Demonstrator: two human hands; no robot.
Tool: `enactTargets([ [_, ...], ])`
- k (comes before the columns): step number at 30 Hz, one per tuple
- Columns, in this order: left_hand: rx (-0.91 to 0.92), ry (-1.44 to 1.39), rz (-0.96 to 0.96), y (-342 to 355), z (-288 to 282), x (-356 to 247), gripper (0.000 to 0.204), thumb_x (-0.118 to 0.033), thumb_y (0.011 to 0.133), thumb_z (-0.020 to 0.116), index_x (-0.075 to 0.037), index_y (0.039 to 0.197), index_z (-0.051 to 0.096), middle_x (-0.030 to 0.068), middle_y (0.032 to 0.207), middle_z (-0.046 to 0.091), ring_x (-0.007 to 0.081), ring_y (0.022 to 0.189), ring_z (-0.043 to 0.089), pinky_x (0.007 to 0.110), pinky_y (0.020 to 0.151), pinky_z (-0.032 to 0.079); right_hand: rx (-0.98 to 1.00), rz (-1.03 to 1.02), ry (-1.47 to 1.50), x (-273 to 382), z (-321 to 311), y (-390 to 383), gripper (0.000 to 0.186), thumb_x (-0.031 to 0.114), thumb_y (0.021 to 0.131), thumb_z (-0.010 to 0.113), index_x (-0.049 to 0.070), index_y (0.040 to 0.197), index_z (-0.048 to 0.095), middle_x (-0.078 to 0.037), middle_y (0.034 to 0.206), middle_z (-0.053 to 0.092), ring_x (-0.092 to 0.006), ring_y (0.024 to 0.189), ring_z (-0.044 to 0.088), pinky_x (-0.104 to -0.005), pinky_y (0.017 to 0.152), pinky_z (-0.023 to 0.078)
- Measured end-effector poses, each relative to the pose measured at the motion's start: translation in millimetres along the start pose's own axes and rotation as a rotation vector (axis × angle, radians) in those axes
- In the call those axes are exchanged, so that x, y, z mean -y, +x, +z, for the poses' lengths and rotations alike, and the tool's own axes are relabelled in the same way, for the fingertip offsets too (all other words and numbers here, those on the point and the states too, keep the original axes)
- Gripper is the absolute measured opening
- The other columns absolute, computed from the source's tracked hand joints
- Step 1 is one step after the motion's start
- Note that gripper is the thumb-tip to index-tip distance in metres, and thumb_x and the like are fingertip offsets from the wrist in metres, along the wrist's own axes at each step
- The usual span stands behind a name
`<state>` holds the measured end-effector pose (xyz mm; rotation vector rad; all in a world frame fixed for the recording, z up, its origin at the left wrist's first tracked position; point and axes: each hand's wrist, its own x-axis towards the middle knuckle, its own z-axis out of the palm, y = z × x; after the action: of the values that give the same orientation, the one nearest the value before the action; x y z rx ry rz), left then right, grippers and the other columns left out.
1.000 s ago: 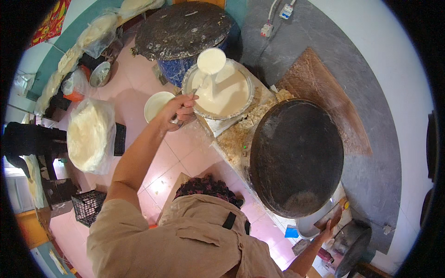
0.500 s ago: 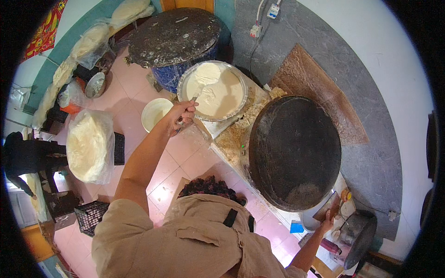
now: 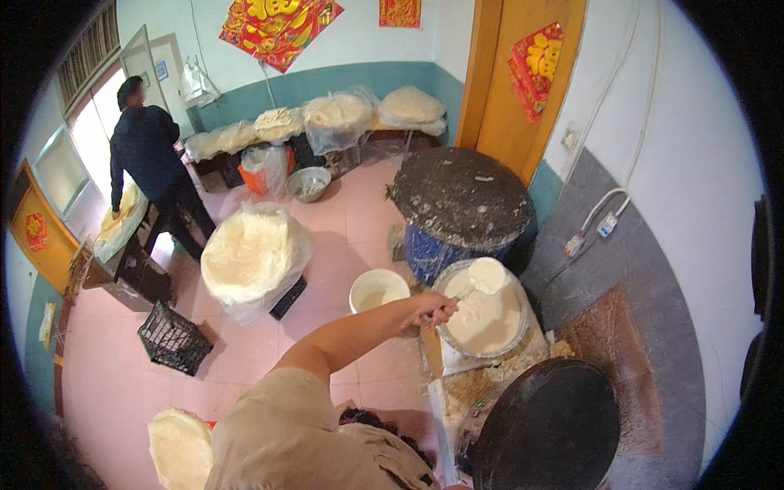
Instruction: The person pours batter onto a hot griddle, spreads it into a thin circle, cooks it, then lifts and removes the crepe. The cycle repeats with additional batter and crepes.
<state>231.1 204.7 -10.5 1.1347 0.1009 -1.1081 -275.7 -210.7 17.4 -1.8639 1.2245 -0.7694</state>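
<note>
My left hand (image 3: 433, 310) is closed around the handle of a ladle (image 3: 487, 276). The ladle's bowl is full of pale batter and sits over the far part of a wide round tub (image 3: 523, 331). Cream-coloured batter (image 3: 486, 322) fills much of that tub. Just left of my hand, a white bucket (image 3: 353, 300) stands on the floor, with some pale liquid inside. A large round black griddle (image 3: 547, 433) lies to the near right of the tub. My right hand is out of the picture.
A big blue drum (image 3: 449, 260) with a crusted dark lid (image 3: 461, 196) stands behind the tub. Stacks of thin flatbread (image 3: 249, 253) under plastic sit at left and along the back wall. A black crate (image 3: 173, 339) lies on the floor. A person (image 3: 151, 155) in dark clothes handles another stack.
The view has swung left and up, bringing the person and doorway into sight. My right hand has left the picture. My left hand still grips the ladle over the tub.
</note>
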Motion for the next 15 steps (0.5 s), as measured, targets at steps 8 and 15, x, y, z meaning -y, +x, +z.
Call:
enactTargets([
  [8, -0.156, -0.014, 0.042, -59.5, 42.5, 5.2, 0.02, -0.026, 0.098, 0.048, -0.009, 0.092, 0.054, -0.0049, 0.059, 0.039, 0.005, 0.043, 0.034, 0.021, 0.038, 0.03, 0.254, -0.145, 0.337, 106.1, 24.4, 35.0, 0.048, 0.02, 0.087, 0.059, -0.004, 0.128, 0.053, -0.014, 0.13, 0.054, -0.0241, 0.109, 0.053, -0.0359, 0.094, 0.041],
  [15, 0.036, -0.05, -0.076, -77.1, 63.7, -0.9, 0.034, -0.034, 0.101, 0.039, -0.017, 0.072, 0.039, -0.0091, 0.05, 0.027, 0.0029, 0.039, 0.031, 0.021, 0.03, 0.022, 0.312, 0.025, 0.408, 115.5, 39.0, 31.6, 0.051, 0.022, 0.082, 0.069, -0.004, 0.124, 0.056, -0.013, 0.122, 0.055, -0.0233, 0.112, 0.051, -0.033, 0.098, 0.038],
])
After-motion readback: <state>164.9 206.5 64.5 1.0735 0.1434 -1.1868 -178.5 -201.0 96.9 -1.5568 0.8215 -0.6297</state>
